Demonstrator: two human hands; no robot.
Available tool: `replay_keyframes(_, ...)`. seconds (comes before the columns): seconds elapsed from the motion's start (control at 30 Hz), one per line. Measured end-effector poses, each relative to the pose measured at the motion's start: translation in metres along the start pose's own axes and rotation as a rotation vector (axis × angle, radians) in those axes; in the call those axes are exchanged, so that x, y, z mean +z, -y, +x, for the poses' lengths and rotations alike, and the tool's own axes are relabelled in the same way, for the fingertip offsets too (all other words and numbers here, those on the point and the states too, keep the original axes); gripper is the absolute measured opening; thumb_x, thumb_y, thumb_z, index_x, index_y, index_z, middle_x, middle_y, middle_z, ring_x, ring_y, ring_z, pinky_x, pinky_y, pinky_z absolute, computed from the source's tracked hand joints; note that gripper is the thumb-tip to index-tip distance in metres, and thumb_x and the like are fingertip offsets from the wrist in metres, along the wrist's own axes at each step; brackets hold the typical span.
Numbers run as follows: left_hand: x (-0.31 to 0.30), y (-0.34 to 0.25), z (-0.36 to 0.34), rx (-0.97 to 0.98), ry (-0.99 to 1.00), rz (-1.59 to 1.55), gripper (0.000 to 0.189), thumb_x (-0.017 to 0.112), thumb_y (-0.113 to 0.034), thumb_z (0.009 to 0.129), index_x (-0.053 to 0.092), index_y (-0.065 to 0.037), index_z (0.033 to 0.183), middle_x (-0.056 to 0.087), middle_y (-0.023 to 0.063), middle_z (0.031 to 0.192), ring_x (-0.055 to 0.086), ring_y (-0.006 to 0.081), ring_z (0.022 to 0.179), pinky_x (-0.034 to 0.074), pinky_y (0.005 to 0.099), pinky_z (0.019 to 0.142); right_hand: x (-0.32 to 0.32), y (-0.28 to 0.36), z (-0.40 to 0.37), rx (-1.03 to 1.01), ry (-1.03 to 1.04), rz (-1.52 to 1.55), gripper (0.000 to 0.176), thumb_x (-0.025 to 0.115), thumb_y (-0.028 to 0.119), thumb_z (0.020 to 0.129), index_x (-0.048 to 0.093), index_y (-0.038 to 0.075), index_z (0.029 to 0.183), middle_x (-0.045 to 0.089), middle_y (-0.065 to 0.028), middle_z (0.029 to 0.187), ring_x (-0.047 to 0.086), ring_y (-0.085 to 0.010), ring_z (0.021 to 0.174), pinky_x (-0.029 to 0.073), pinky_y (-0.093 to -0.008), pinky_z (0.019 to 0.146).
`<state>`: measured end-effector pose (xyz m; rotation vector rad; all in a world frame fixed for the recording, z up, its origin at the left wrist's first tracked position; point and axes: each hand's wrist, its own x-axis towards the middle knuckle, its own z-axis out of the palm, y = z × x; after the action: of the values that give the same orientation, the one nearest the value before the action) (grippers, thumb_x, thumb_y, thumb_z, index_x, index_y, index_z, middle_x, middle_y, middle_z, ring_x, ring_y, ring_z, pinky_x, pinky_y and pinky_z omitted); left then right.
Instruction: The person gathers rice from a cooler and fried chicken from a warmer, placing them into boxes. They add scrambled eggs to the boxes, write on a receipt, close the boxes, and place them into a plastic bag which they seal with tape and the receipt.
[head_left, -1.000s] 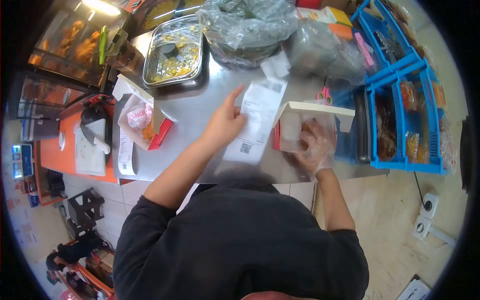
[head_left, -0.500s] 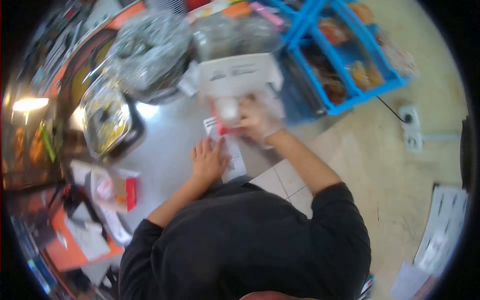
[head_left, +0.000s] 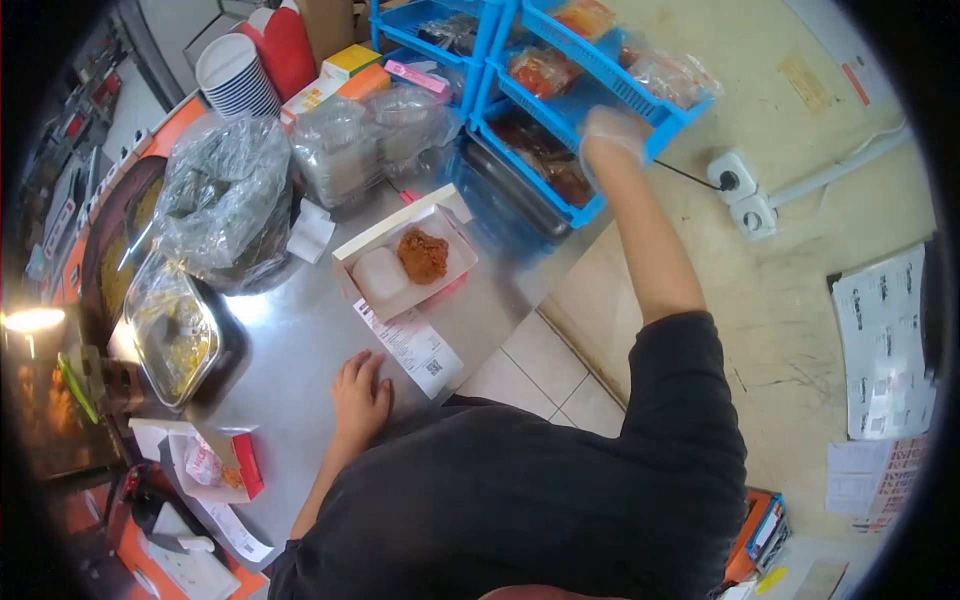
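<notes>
My left hand (head_left: 360, 398) rests open on the steel counter, fingers spread, just left of a printed receipt (head_left: 420, 352). Beyond it stands an open cardboard box (head_left: 446, 280) holding a white rounded portion (head_left: 380, 272), perhaps wrapped rice, and a piece of fried chicken (head_left: 422, 256). The box overlaps the receipt's upper end. My right hand (head_left: 612, 138), in a clear plastic glove, reaches into the blue tiered rack (head_left: 592, 210) at its right side. Its fingers are hidden, so whether they hold anything cannot be seen. Bagged sauce-like packets (head_left: 545, 72) lie in the rack.
At left stands a film-covered metal pan (head_left: 180, 345); behind it is a bowl under a plastic bag (head_left: 222, 190). Clear lidded containers (head_left: 345, 150) and stacked paper cups (head_left: 240, 78) line the back. Another opened box (head_left: 210, 465) sits front left. A socket (head_left: 740, 185) is on the right wall.
My right hand has left the box and moved up and right to the blue rack. The fried chicken now shows in the box. My left hand has shifted left, off the receipt.
</notes>
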<state>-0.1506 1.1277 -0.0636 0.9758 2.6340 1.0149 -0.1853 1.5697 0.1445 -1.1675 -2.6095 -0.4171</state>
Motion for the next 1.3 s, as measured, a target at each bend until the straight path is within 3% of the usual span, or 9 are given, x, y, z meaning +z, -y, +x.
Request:
replay_keyframes(0.2,0.001,0.025,-0.002,-0.045,-0.089,0.016,0.047,0.062,-0.018,0.072,0.052,-0.009,0.117,0.05,0.0155,0.123,0.045,0.0353,0.114,0.033,0.0455,0.095,-0.003,-0.002,-0.002,-0.03,-0.174,0.351,0.019,0.056,0.022,0.081,0.059,0.005,0.09,0.06,-0.0208,0.096,0.059,-0.0322,0.094,0.047,-0.0405,0.077)
replay_keyframes(0.33,0.013,0.027,0.049,0.008,-0.098,0.118,0.062,0.065,-0.026,0.068,0.044,-0.005,0.122,0.048,0.0189,0.124,0.043,0.0379,0.117,0.035,0.0484,0.095,-0.02,0.002,-0.032,-0.619,-0.299,0.729,0.003,0.051,0.007,0.082,0.052,0.005,0.083,0.055,-0.0114,0.075,0.054,-0.0228,0.068,0.044,-0.0321,0.064)
replay_keyframes(0.47,0.016,-0.009,0.07,-0.298,0.08,0.166,0.056,0.062,-0.029,0.075,0.043,-0.007,0.123,0.049,0.0156,0.121,0.041,0.0374,0.117,0.033,0.0548,0.093,-0.011,0.071,-0.08,-0.996,0.16,0.892,0.006,0.049,0.001,0.081,0.053,0.005,0.085,0.053,-0.0102,0.078,0.053,-0.0244,0.074,0.043,-0.03,0.07)
replay_keyframes(0.53,0.043,0.004,0.048,-0.121,-0.271,0.269,0.058,0.061,-0.028,0.075,0.042,-0.008,0.125,0.048,0.0135,0.124,0.038,0.0362,0.12,0.033,0.0542,0.094,0.007,0.107,-0.107,-0.994,0.401,0.983,0.009,0.047,0.001,0.083,0.053,0.006,0.087,0.055,-0.0121,0.082,0.055,-0.027,0.079,0.043,-0.033,0.074)
replay_keyframes(0.73,-0.033,0.017,-0.073,-0.279,-0.327,0.08,0.044,0.06,-0.019,0.072,0.053,-0.01,0.115,0.051,0.0117,0.121,0.043,0.0308,0.117,0.035,0.051,0.092,0.101,0.166,-0.133,-1.427,0.593,0.475,0.007,0.053,0.008,0.079,0.055,0.008,0.086,0.058,-0.016,0.089,0.055,-0.0362,0.089,0.042,-0.0418,0.08)
replay_keyframes(0.93,-0.104,0.054,-0.209,-0.562,-0.747,0.239,0.027,0.059,-0.009,0.069,0.06,-0.008,0.096,0.06,0.0119,0.098,0.055,0.0313,0.097,0.041,0.0413,0.084,0.069,0.186,-0.166,-0.972,0.223,0.48,0.018,0.054,0.006,0.076,0.058,0.005,0.094,0.059,-0.0144,0.099,0.057,-0.031,0.091,0.044,-0.0376,0.082)
replay_keyframes(1.03,-0.144,0.088,-0.268,-0.726,-0.776,0.365,0.026,0.058,-0.009,0.07,0.06,-0.009,0.096,0.061,0.0117,0.097,0.055,0.0309,0.096,0.042,0.0412,0.084,0.06,0.18,-0.192,-0.813,0.159,1.097,0.02,0.053,0.009,0.079,0.06,0.003,0.097,0.061,-0.012,0.096,0.059,-0.0247,0.088,0.046,-0.0341,0.079)
replay_keyframes(1.17,-0.175,0.146,-0.318,-0.69,-0.595,0.432,0.028,0.061,-0.01,0.071,0.061,-0.012,0.098,0.058,0.0067,0.106,0.052,0.0272,0.103,0.04,0.0425,0.085,-0.02,0.238,-0.311,-0.969,0.775,1.173,0.019,0.055,0.018,0.086,0.062,0.001,0.092,0.064,-0.0089,0.084,0.059,-0.0169,0.079,0.047,-0.0302,0.072)
replay_keyframes(1.3,-0.186,0.174,-0.339,-0.547,-0.387,0.397,0.037,0.064,-0.017,0.07,0.059,-0.017,0.106,0.052,0.0032,0.121,0.045,0.027,0.113,0.036,0.0441,0.09,-0.03,0.329,-0.454,-0.545,1.591,1.018,0.045,0.043,0.039,0.092,0.062,-0.001,0.097,0.065,-0.0094,0.082,0.061,-0.0162,0.072,0.048,-0.0287,0.064)
